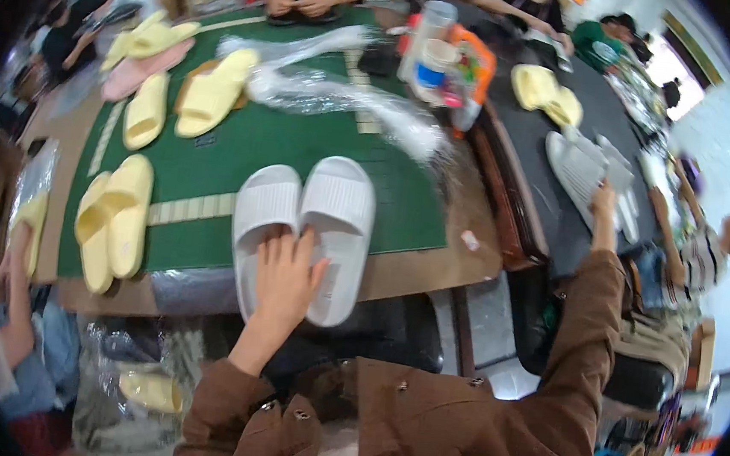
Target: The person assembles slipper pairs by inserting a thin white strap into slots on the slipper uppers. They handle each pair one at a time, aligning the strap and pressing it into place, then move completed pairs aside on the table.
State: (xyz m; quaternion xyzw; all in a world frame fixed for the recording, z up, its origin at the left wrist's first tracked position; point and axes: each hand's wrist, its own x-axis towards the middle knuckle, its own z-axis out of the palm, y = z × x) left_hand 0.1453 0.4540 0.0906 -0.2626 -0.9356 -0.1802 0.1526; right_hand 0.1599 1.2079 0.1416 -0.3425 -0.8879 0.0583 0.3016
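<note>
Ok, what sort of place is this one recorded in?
Probably a small workshop where slippers are sorted or packed by hand. A pair of white foam slide slippers lies under the left hand, yellow foam slippers cover the green-topped table, beside crumpled clear plastic bags.

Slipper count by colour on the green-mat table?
White slippers: 2
Yellow slippers: 6
Pink slippers: 1
Total: 9
</note>
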